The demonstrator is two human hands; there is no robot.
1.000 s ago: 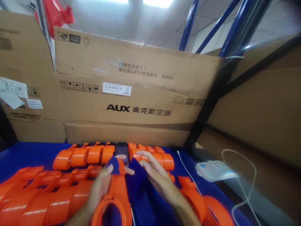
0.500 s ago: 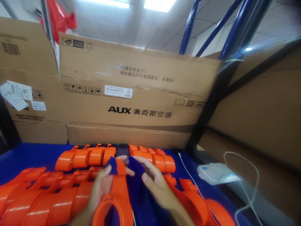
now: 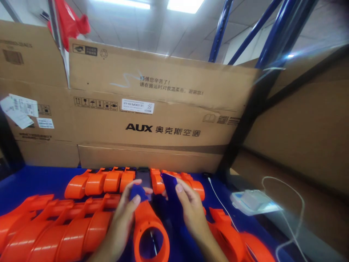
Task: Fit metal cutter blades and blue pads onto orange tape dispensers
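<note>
My left hand (image 3: 124,213) is closed around the narrow end of an orange plastic part (image 3: 143,213), whose round ring hangs toward me. A small dark-blue piece (image 3: 138,191) covers that end, pressed under my left thumb. To the right, my right hand (image 3: 191,203) pinches a flat dark-blue strip (image 3: 170,185) between thumb and fingers, apart from the orange ring. I cannot tell whether the two blue pieces are joined, as the strip's lower part blends into the blue tabletop.
Orange ringed parts (image 3: 73,231) lie in rows at left, with more at the back (image 3: 111,181) and right (image 3: 231,233). A phone-like black device (image 3: 143,177) stands behind my hands. At right are a clear plastic box (image 3: 253,201) and a white cable (image 3: 222,203). Cardboard (image 3: 163,109) walls the back.
My hands have moved apart, the right one drawing the blue strip away to the right. The orange part has turned, so its ring has swung right and now faces me more fully.
</note>
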